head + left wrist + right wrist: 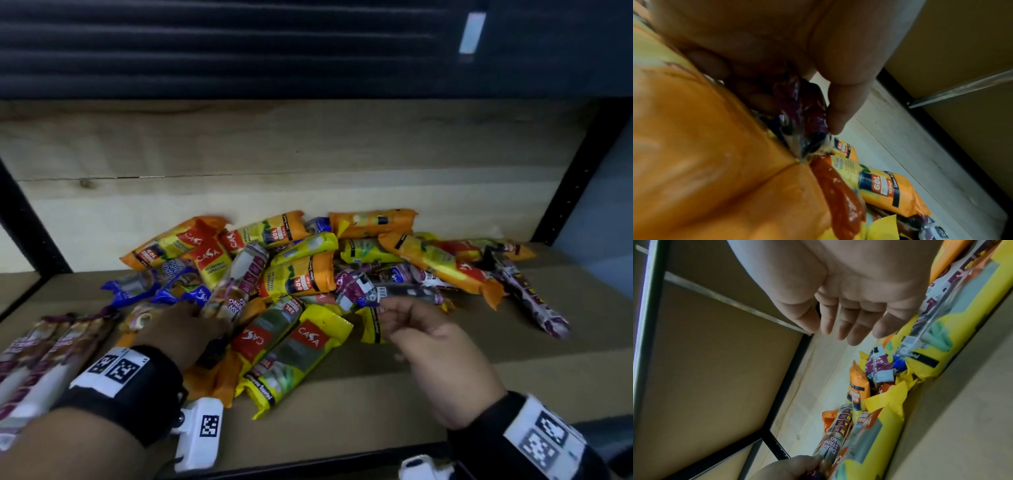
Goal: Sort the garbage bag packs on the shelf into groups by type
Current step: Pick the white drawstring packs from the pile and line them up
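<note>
Heaped in a loose pile at the middle of the cardboard-lined shelf, against the pale wooden back panel: long glossy pillow packs with crimped ends, lying crosswise over one another. Mostly orange-and-yellow packs with a red CASA badge and a 60L mark; nearer the front, two yellow packs with the same badge and a greyish window; at the left edge, blue packs; scattered through, purple-and-white drawstring packs, one at the far right end. Set apart at the left front, side by side, several purple-and-white packs, blurred. Left hand curled round the near end of a purple drawstring pack angled up out of the pile, thumb pressed against its wrapper in the left wrist view. Right hand above the front of the pile, fingers loosely extended and relaxed, holding nothing, fingertips just beside a dark purple pack bearing a barcode.
</note>
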